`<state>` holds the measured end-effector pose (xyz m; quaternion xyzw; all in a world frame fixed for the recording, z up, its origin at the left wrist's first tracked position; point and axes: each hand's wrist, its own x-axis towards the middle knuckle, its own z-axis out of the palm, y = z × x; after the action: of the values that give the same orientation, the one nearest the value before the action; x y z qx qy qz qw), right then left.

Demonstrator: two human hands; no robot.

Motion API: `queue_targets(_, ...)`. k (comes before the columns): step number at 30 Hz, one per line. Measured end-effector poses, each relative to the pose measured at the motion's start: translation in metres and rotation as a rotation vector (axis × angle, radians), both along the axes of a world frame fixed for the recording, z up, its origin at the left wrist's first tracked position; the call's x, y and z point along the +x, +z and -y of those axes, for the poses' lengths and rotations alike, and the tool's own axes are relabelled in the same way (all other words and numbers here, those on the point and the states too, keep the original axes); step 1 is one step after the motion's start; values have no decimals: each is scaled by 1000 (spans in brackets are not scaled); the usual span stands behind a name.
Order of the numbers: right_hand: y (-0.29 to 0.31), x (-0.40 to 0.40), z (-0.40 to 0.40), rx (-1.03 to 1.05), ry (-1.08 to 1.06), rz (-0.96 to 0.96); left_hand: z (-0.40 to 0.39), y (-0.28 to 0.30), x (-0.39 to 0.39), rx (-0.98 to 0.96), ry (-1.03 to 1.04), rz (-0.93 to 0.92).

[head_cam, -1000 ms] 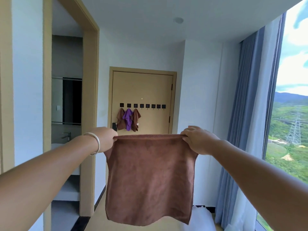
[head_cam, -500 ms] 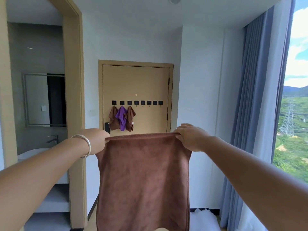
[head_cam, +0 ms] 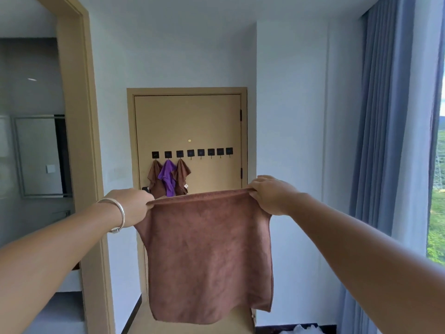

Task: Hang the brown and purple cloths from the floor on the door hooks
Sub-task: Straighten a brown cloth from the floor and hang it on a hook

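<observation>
Door [head_cam: 204, 121]: I see a tan door closed at the end of the short hallway, straight ahead of me, with white walls either side.
Curtain [head_cam: 385, 116]: blue-grey drapes hang at my right, beside a window showing green hills.
Brown cloth [head_cam: 209, 256]: I hold it stretched flat in front of me, its top edge taut between both hands and its lower edge hanging free, covering the bottom of the door.
Left hand [head_cam: 132, 206]: my fingers are curled round the cloth's top left corner; a silver bangle [head_cam: 118, 213] sits on that wrist.
Right hand [head_cam: 269, 196]: it pinches the top right corner, knuckles up.
Hung cloths: two brown cloths [head_cam: 154, 177] and a purple cloth [head_cam: 167, 177] between them hang on the three leftmost hooks, touching one another.
Door hooks [head_cam: 192, 153]: I count eight small black square hooks in a row across the door; the five on the right are bare.
</observation>
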<state>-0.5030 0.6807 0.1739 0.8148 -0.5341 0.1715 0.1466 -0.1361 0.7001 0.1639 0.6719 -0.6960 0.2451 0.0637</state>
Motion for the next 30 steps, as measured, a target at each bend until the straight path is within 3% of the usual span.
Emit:
queue_targets(9, -8, 14, 103, 42, -10, -35, 96, -10, 7, 28, -25, 0)
queue_targets(30, 14, 149, 363, 44, -63, -37, 367, 6, 132, -7, -97, -41)
